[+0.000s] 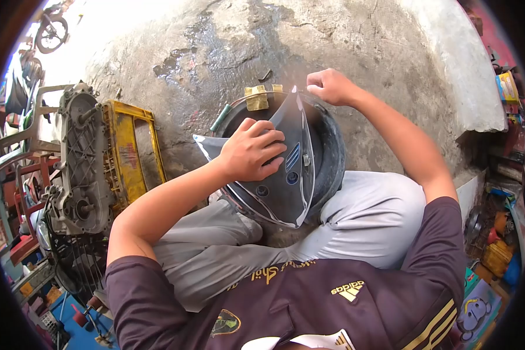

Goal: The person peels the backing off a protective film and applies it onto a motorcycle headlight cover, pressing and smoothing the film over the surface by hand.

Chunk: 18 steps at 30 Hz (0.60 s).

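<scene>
A dark grey, pointed panel [280, 169] with white edges, two round holes and blue-and-white stripes lies across a round black basin [331, 157]. My left hand [254, 150] is on the panel's left part, its fingers bent and spread over the surface. Beyond the basin's far right rim, my right hand [328, 86] is closed, near the panel's upper tip; what it holds, if anything, is too small to make out. Yellowish sponge-like pieces [256, 98] sit on the far rim, with a green cylindrical item [220, 118] to their left.
A yellow crate [129, 154] and a metal engine casing [80, 160] stand at the left. Behind the basin, the concrete floor [367, 46] is partly wet. Assorted parts and containers [498, 256] fill the right edge, beside a pale concrete ledge [464, 76].
</scene>
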Each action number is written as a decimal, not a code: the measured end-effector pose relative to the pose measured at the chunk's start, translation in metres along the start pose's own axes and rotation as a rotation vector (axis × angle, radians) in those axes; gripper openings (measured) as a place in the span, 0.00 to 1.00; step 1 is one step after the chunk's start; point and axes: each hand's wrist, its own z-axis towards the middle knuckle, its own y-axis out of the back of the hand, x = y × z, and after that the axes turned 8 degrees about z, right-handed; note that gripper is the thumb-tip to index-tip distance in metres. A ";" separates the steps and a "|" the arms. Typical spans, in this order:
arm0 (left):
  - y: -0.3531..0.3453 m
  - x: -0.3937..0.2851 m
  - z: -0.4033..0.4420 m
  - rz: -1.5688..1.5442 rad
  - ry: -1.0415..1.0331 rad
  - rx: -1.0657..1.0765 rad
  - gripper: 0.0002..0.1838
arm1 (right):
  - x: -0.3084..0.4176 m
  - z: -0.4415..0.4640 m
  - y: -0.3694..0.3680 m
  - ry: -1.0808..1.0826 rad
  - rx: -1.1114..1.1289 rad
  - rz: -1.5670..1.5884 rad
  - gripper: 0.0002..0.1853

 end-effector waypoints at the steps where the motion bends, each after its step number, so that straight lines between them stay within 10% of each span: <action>1: 0.002 -0.001 0.000 0.005 -0.010 0.049 0.17 | 0.004 -0.002 0.002 0.015 0.007 0.006 0.12; 18: 0.125 0.011 0.000 0.335 0.029 0.565 0.23 | 0.003 -0.031 0.014 0.122 -0.241 0.059 0.11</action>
